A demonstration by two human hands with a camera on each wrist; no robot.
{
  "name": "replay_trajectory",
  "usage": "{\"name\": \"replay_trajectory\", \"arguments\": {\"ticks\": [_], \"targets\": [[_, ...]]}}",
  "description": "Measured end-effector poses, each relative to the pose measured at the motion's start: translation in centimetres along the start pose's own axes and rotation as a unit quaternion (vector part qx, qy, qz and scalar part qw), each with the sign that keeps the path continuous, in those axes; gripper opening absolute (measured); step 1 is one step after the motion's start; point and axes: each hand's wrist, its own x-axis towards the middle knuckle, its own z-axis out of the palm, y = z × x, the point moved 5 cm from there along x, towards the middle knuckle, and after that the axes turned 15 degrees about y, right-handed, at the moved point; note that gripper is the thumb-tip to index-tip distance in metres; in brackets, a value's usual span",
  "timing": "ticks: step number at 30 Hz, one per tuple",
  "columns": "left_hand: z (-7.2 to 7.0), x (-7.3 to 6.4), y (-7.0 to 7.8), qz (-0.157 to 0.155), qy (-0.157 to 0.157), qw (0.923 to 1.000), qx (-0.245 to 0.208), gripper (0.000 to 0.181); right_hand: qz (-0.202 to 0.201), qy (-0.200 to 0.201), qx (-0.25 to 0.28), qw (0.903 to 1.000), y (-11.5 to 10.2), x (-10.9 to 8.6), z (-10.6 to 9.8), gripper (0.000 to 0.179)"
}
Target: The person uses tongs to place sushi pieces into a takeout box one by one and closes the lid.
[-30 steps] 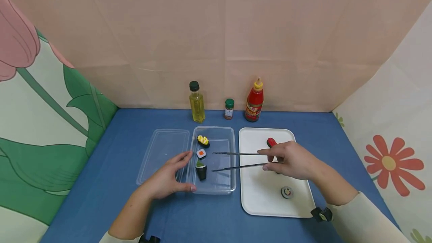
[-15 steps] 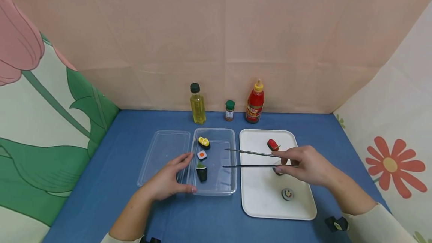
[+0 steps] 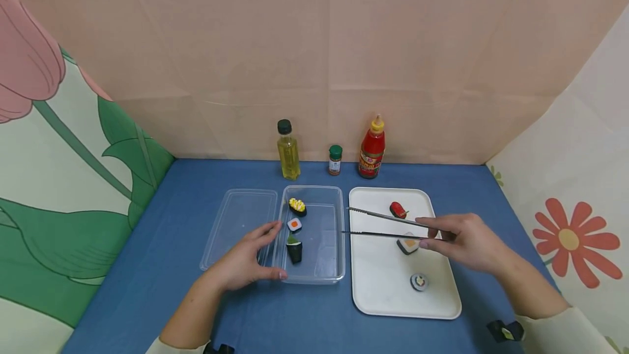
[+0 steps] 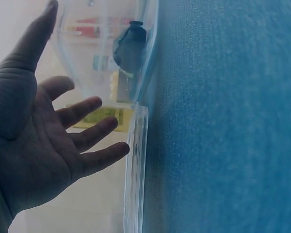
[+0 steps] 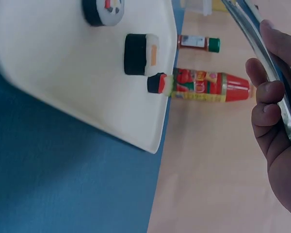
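My right hand (image 3: 462, 239) grips a pair of metal tongs (image 3: 388, 216), whose arms are spread apart and point left over the white tray (image 3: 378, 288). Below them on the tray lie a red-topped sushi piece (image 3: 398, 210), a square sushi roll (image 3: 408, 245) and a round sushi roll (image 3: 419, 282). My left hand (image 3: 248, 258) rests at the near left side of a clear plastic container (image 3: 324, 272), fingers spread and relaxed. Inside that container, along its left wall, are a yellow-topped sushi (image 3: 297, 207), a small roll with an orange centre (image 3: 294, 225) and a dark cone-shaped hand roll (image 3: 294, 250).
A clear lid (image 3: 241, 214) lies left of the container, partly behind my left hand. Along the back stand an oil bottle (image 3: 288, 152), a small green-capped jar (image 3: 335, 160) and a red sauce bottle (image 3: 372, 149). Blue cloth (image 3: 295, 321) covers the table.
My right hand has drawn the tongs to the right, from over the container to above the tray. The left hand has stayed at the container's side.
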Motion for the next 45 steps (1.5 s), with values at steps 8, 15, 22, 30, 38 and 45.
{"name": "replay_trajectory", "arguments": {"ticks": [8, 15, 22, 30, 38, 45], "targets": [[0.0, 0.0, -0.1, 0.002, 0.001, 1.0, -0.001, 0.112, 0.002, 0.027, -0.006, 0.9996, 1.2, -1.0, -0.7, 0.045], [0.0, 0.0, -0.1, 0.004, 0.001, 1.0, -0.002, 0.112, 0.043, 0.02, -0.031, 0.9984, 3.3, -2.0, -0.8, 0.045], [0.0, 0.0, -0.2, 0.004, 0.0, 1.0, 0.001, 0.112, 0.073, 0.019, -0.061, 0.9953, 4.5, -2.6, -1.1, 0.048], [0.0, 0.1, -0.2, 0.007, 0.001, 1.0, 0.002, 0.112, 0.101, 0.018, -0.084, 0.9911, 5.5, -3.3, -1.4, 0.048], [0.0, 0.0, -0.2, 0.005, 0.0, 1.0, 0.001, 0.112, 0.127, 0.017, -0.106, 0.9861, 6.5, -3.9, -1.7, 0.048], [0.1, 0.2, -0.2, -0.004, -0.002, 1.0, 0.004, 0.113, 0.136, 0.019, -0.127, 0.9824, 7.3, -4.0, -2.0, 0.049]]}}
